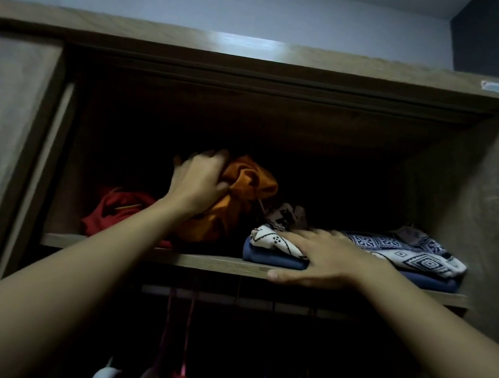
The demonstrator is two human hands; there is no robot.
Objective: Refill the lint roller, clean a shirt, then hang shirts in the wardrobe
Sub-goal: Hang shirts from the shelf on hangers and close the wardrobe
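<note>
Wardrobe (477,171), upper shelf (202,262), seen from below; light dim.

Item 1. Orange garment (241,194): bunched, left of centre on the shelf, lifted at its top. My left hand (198,180) is closed around its upper left folds, fingers curled into the cloth, knuckles toward me. The bulk of the garment hangs to the right of and below my grasp; its lower part touches the shelf.

Item 2. Red garment (115,211): crumpled, far left of the shelf, just beside the orange one and partly behind my left forearm. Not touched by either hand.

Item 3. Patterned cloth (405,253): white with dark geometric print, folded, on the right half of the shelf. It lies on top of a folded blue cloth (268,256). My right hand (324,256) lies flat on the left end of this stack, fingers spread and pointing left, holding nothing; the thumb presses along the shelf's near edge.

Item 4. Small printed piece (285,216): lies behind the stack, between the orange garment and the patterned cloth. Its kind I cannot tell.

Item 5. Rail (260,302): below the shelf, with hangers (188,331) on it, pink, purple and yellow-green, their garments mostly in shadow near the lower edge.
</note>
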